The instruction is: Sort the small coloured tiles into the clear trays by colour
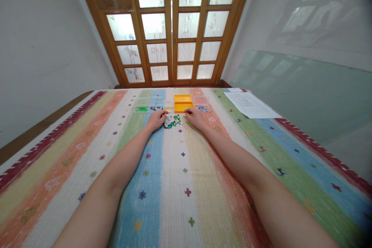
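Observation:
A loose pile of small green, blue, brown and yellow pieces [172, 123] lies on the striped cloth between my hands. My left hand [157, 119] is at the pile's left edge, fingers pinched near a clear box. That clear box holds green pieces [142, 109] at its left, with brown and yellow ones beside them. An open orange box [183, 99] stands just beyond the pile. My right hand [195, 117] is at the orange box's near right corner, fingertips pressed together. Whatever either hand pinches is too small to make out. Blue pieces [202, 109] sit in a clear container behind my right hand.
The striped tablecloth [174, 201] covers the table. White printed sheets [248, 104] lie at the far right. A glass panel [290, 97] leans along the right wall, and wooden doors with glass panes [174, 40] stand beyond the table.

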Motion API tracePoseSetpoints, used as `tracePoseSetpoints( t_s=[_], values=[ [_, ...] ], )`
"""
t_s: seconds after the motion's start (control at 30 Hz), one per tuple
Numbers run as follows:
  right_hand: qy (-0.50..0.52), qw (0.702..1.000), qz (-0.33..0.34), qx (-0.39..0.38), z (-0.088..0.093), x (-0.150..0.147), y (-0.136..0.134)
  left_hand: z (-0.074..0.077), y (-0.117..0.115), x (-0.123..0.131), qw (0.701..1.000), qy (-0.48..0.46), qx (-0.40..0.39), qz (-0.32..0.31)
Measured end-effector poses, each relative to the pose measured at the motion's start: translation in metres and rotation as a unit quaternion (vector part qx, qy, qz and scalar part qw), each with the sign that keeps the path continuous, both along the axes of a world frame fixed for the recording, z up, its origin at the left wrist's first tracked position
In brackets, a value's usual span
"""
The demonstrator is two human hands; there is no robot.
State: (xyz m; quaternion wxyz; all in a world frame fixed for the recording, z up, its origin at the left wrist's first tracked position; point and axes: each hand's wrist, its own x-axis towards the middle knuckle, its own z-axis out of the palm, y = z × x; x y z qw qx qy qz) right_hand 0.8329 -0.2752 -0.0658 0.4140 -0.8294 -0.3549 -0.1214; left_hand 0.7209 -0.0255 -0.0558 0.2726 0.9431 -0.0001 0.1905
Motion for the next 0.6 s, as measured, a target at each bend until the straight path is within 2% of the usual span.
tracePoseSetpoints(
  t_s=[0.27, 0.47, 0.6],
  values=[
    [-0.04, 0.998, -0.044, 0.019, -0.002, 0.008, -0.003, -0.002, 0.002, 0.001, 1.0, -0.006, 0.005, -0.011],
    [-0.091, 0.993, -0.054, -0.056, -0.004, 0.018, -0.012, -0.003, 0.002, 0.002, 1.0, -0.015, 0.011, -0.021],
    [-0.104, 0.99, -0.047, -0.088, -0.005, 0.017, -0.013, 0.0, -0.001, -0.001, 0.996, -0.034, 0.055, -0.068]
  ],
)
